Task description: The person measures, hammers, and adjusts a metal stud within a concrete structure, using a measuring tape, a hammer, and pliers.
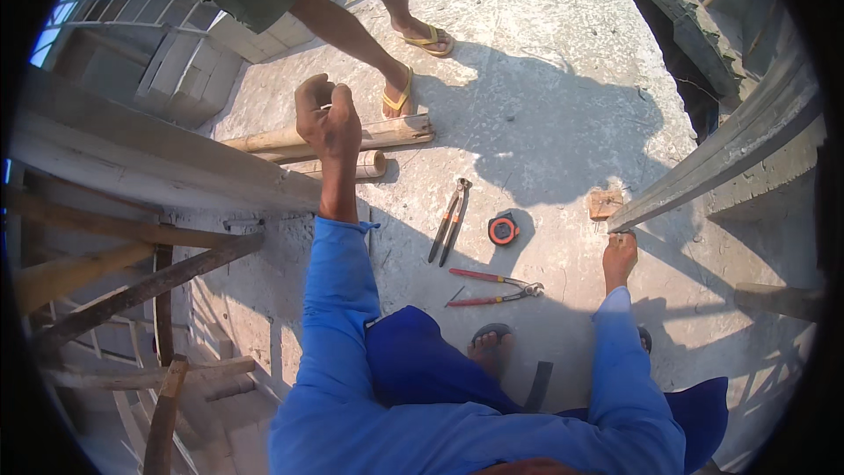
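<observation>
My left hand (330,123) is raised in front of me with curled fingers; what they hold, if anything, is hidden. Low on the right, my right hand (621,257) has its fingers closed at the foot of a long grey post (721,145), and I cannot make out what is in them. Just beyond those fingers sits a small wooden block (605,204). Between my arms, on the concrete, lie pincers with black and orange handles (450,222), a round black and orange tape measure (504,230) and red-handled pincers (498,288).
Bamboo poles (400,130) lie beyond my left hand, beside a person's sandalled foot (397,97). A thick concrete beam (167,158) runs along the left, with timber props (145,290) below it. A dark opening (681,62) breaks the slab at far right. A dark strip (539,385) lies near my foot.
</observation>
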### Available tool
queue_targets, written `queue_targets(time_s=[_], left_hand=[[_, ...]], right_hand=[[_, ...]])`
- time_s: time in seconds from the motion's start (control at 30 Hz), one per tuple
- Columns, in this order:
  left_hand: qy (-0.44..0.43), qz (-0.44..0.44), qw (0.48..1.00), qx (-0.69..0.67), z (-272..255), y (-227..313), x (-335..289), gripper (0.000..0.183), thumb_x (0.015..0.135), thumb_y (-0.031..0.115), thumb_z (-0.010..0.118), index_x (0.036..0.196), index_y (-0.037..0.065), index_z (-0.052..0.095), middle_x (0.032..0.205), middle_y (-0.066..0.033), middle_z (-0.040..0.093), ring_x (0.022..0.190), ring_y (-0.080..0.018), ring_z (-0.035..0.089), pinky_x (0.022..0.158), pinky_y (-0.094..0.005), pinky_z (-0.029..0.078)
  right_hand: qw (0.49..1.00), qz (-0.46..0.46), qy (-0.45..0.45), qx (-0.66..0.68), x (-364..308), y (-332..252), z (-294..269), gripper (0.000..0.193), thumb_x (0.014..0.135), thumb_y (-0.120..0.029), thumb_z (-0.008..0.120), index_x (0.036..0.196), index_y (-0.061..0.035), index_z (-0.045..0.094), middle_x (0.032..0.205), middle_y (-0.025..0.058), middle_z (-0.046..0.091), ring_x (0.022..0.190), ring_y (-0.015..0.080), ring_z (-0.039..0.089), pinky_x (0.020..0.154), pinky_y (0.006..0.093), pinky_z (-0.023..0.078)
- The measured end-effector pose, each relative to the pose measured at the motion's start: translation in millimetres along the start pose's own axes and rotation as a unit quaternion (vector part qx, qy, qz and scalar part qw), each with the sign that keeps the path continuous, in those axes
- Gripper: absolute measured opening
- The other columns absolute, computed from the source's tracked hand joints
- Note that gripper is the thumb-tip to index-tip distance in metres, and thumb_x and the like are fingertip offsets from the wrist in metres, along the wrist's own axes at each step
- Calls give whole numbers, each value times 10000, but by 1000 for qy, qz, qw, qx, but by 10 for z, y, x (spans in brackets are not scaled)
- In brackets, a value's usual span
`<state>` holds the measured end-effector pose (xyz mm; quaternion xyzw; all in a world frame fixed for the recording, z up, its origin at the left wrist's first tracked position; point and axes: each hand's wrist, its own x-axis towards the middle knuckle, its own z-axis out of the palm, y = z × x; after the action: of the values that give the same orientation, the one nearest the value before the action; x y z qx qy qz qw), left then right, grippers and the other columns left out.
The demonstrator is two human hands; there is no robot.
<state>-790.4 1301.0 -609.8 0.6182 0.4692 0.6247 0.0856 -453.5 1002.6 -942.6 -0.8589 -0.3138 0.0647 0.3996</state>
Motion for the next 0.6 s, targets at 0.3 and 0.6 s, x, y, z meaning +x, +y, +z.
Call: queue_targets(time_s=[0.3, 0.6], left_hand=[[-41, 78, 996, -27, -109, 823, 701, 267, 779, 89, 619, 1022, -12, 574, 870, -107, 613, 764, -164, 604, 712, -304, 479], [-319, -114, 823, -457, 219, 1121, 757, 311, 937, 249, 532, 1149, 21, 543, 688, -44, 538, 580, -145, 494, 574, -313, 422]], right_hand=[[1000, -26, 15, 2, -114, -44, -158, 152, 809, -103, 617, 916, -5, 571, 873, 207, 602, 864, 415, 576, 737, 467, 445], [1000, 0, 23, -15, 19, -36, -9, 120, 757, -67, 646, 831, -2, 577, 881, 201, 597, 861, 405, 566, 749, 464, 452]])
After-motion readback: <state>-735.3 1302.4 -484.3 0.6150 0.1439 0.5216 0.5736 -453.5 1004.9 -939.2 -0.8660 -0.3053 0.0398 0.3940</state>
